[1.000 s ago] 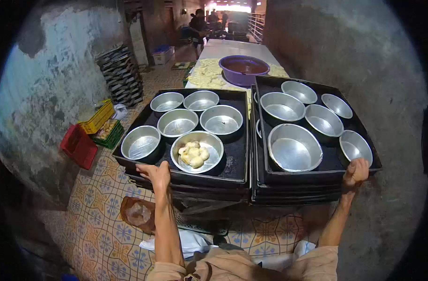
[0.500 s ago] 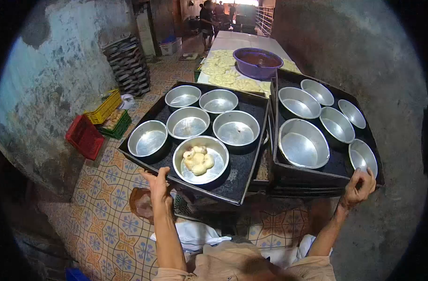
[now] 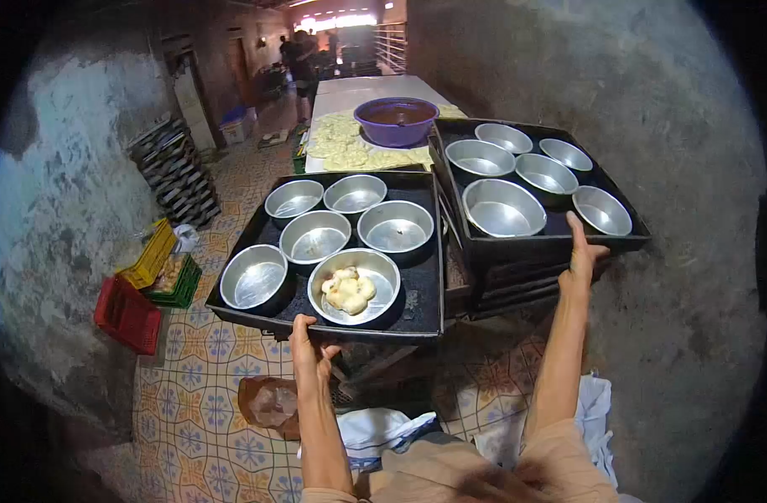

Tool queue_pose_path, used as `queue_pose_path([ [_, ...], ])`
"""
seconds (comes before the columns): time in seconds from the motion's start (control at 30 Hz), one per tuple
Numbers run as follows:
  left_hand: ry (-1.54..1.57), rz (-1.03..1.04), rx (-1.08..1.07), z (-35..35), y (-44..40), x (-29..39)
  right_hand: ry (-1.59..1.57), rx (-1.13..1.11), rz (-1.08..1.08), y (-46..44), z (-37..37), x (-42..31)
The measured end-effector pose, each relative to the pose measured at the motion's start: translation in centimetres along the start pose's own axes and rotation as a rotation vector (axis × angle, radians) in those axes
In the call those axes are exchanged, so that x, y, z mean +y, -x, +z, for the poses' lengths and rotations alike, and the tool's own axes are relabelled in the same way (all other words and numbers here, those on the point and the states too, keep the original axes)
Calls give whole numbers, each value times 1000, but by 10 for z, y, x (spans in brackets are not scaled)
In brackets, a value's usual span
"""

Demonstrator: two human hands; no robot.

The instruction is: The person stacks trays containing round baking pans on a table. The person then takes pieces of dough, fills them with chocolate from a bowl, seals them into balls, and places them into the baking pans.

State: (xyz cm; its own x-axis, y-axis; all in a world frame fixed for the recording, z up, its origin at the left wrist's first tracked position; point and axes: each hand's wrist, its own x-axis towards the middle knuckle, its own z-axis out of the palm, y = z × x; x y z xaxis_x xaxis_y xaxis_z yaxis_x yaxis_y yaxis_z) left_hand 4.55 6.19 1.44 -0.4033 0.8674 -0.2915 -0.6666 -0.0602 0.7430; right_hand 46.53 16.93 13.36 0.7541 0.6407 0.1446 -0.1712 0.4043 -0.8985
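Note:
My left hand (image 3: 313, 352) is at the front edge of a black baking tray (image 3: 425, 314), with fingers over the rim and the thumb apart below it. Several round metal cake pans stand in this tray. The front pan (image 3: 383, 298) holds a pale, lumpy piece of dough (image 3: 348, 291). My right hand (image 3: 579, 256) is at the front edge of a second black tray (image 3: 517, 248), its fingers stretched upward and its thumb out to the side. In that tray, a round pan (image 3: 602, 211) sits nearest to these fingers, among several other pans.
Behind the trays, a long table (image 3: 375, 86) bears flattened dough (image 3: 341, 138) and a purple basin (image 3: 396, 134). Red (image 3: 127, 317), green (image 3: 182, 285) and yellow (image 3: 148, 256) crates stand at left on the tiled floor. Stacked dark trays (image 3: 175, 172) lean by the wall. A person (image 3: 302, 67) stands beyond.
My right hand has left the rim of the rightmost front pan and moved left to the tray's front edge. My left hand has closed at the left tray's rim. The view has shifted right.

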Motion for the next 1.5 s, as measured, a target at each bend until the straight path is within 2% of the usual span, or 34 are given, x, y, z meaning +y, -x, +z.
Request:
queue_pose_path([
  [0.03, 40, 33, 35, -1, -3, -3, 107, 73, 35, -7, 5, 9],
  [0.07, 36, 47, 33, -3, -3, -3, 64, 23, -1, -20, 5, 20],
  [0.1, 41, 64, 31, -5, -3, -3, -35, 37, 116, -22, 13, 15],
  [0.17, 24, 30, -61, -8, -5, 0, 19, -14, 304, -25, 16, 1],
  [0.27, 14, 77, 58, 6, 16, 2, 4, -36, 258, -53, 18, 24],
  [0.3, 126, 63, 21, -10, 1, -9, -17, -17, 228, -57, 21, 29],
  [0.37, 130, 111, 181, 21, 28, -2, -62, 27, 174, -58, 19, 40],
  [0.4, 172, 199, 201, 26, 35, -4, -97, -48, 139, -55, 17, 36],
  [0.43, 198, 130, 206, 40, 48, 2, -138, -43, 131, -57, 16, 37],
  [0.5, 242, 155, 160, 21, 45, -5, -212, -27, 120, -61, 14, 42],
  [0.53, 252, 217, 206, 27, 64, 5, -188, -7, 155, -43, 12, 16],
  [0.57, 257, 285, 255, 37, 74, 8, -212, -30, 128, -50, 8, 22],
  [0.6, 163, 438, 316, 10, 67, -3, -237, -53, 103, -59, 4, 32],
  [0.63, 247, 423, 246, 17, 80, 1, -263, -75, 79, -61, 2, 32],
  [0.73, 222, 473, 325, 40, 112, 8, -298, -121, 69, -57, 2, 35],
  [0.8, 199, 517, 347, 17, 132, 22, -358, -113, 83, -13, 18, 10],
  [0.87, 205, 539, 380, 8, 143, 21, -394, -116, 83, 0, 32, 18],
  [0.9, 200, 626, 459, 3, 148, 22, -400, -119, 80, 9, 43, 15],
  [0.97, 219, 652, 503, 18, 160, 25, -381, -121, 264, 8, 61, 36],
  [1.0, 224, 687, 589, 0, 163, 24, -399, -140, 258, 19, 71, 34],
  [1.07, 241, 664, 644, 16, 180, 24, -430, -200, 327, 29, 87, 40],
  [1.1, 249, 673, 703, 15, 186, 25, -430, -159, 280, 42, 97, 45],
  [1.13, 184, 757, 681, -15, 186, 22, -451, -182, 298, 53, 108, 41],
  [1.2, 208, 726, 655, -55, 195, 17, -382, -200, 335, 60, 120, 49],
  [1.23, 221, 709, 639, -45, 195, 20, -475, -187, 362, 64, 133, 56],
  [1.27, 286, 778, 767, -28, 202, 12, -499, -206, 319, 67, 142, 58],
  [1.3, 250, 776, 803, -29, 202, 9, -520, -221, 276, 71, 148, 59],
  [1.33, 214, 769, 835, -43, 202, 5, -499, -194, 225, 83, 159, 58],
  [1.4, 199, 793, 868, -56, 204, 1, -499, -178, 265, 102, 169, 62],
  [1.43, 169, 808, 837, -45, 205, 5, -498, -167, 254, 106, 176, 83],
  [1.5, 189, 780, 926, -20, 210, 6, -457, -181, 255, 98, 184, 92],
])
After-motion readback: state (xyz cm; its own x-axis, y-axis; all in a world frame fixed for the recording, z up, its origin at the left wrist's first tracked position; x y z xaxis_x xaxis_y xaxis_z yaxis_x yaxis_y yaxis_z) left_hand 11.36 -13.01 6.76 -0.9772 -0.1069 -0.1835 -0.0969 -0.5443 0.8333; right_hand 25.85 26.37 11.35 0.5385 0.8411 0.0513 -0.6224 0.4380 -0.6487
